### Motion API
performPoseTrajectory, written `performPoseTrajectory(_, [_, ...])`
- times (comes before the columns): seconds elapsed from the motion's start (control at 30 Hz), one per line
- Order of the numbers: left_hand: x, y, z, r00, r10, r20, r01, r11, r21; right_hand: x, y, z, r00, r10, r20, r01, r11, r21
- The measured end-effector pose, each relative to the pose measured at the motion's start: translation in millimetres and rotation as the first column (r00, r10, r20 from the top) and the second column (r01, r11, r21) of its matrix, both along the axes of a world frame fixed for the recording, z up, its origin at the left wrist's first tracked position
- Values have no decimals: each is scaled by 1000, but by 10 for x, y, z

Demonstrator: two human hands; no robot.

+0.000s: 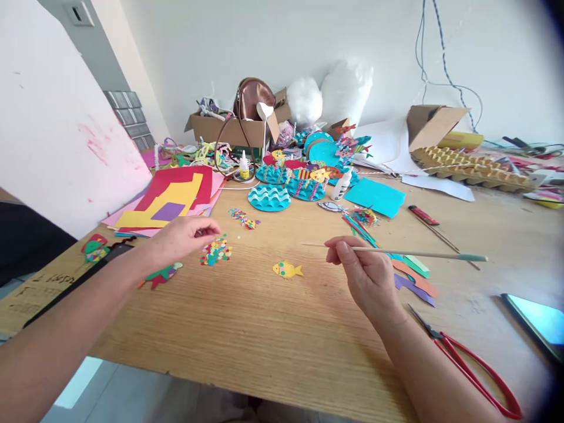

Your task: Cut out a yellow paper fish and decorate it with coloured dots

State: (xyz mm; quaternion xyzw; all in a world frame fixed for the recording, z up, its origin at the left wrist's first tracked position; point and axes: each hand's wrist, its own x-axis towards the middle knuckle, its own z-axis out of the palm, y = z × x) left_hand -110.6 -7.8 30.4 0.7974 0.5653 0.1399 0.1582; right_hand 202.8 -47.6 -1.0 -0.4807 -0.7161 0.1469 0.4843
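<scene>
My right hand [363, 273] grips a thin wooden stick [414, 254] with a teal end, its pointed tip aimed left above the table. My left hand [196, 232] hovers by a pile of small colored paper dots [215, 251], thumb and fingers drawn together; whatever they hold, if anything, is too small to make out. Between the two hands lies a yellow paper fish [288, 269] with green and pink dots on it. Beyond it is a small fish [244, 219] covered in colored dots.
Red-handled scissors [471, 364] lie near my right forearm, with a phone [535, 326] farther right. Colored paper sheets [176, 194] are stacked at left. Glue bottles [342, 185], blue wavy bases [269, 198] and a cutter [423, 215] are behind. An egg tray [473, 167] sits at the back right.
</scene>
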Motion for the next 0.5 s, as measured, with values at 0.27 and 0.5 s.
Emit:
performPoseTrajectory(0.27, [-209, -62, -206, 926, -251, -281, 221, 966, -134, 36, -16, -10, 999, -21, 39, 20, 1000, 11])
performPoseTrajectory(0.5, [-172, -30, -230, 897, -335, -288, 310, 942, -129, 61, -15, -17, 998, -19, 58, 19, 1000, 1])
